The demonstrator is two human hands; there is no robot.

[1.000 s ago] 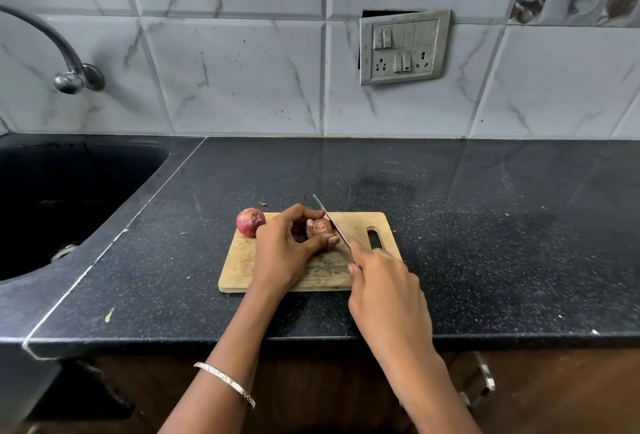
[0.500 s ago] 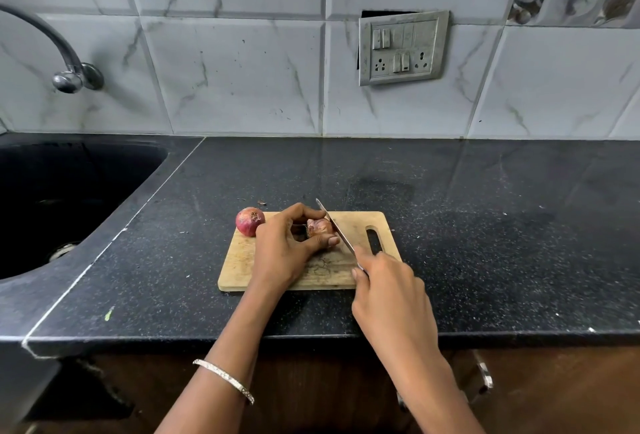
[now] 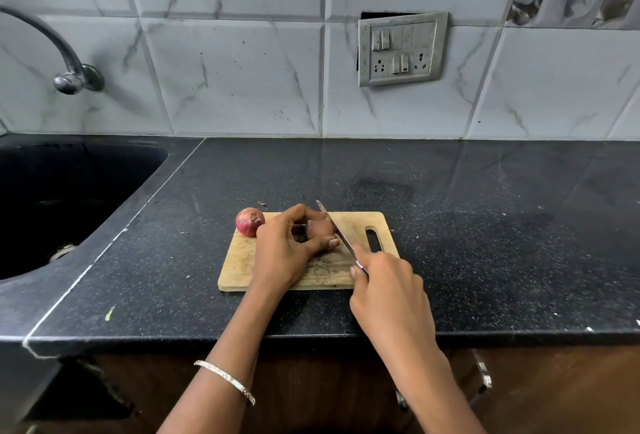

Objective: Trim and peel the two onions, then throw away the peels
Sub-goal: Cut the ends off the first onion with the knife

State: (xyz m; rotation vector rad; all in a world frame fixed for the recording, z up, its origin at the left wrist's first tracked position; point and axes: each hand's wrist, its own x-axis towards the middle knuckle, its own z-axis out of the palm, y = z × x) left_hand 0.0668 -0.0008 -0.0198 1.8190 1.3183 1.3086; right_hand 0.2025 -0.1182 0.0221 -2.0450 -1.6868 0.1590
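A wooden cutting board lies on the black counter. One red onion rests at the board's far left corner, still in its skin. My left hand grips the second onion on the board between fingers and thumb. My right hand holds a knife by its handle; the blade slants across the right end of the held onion.
A black sink is set into the counter at the left, with a tap above it. A switch and socket plate hangs on the tiled wall. Small peel scraps lie behind the board. The counter's front edge runs near my forearms.
My right hand drew back toward me with the knife, the blade sliding along the held onion's right end. My left hand and the loose onion stayed put.
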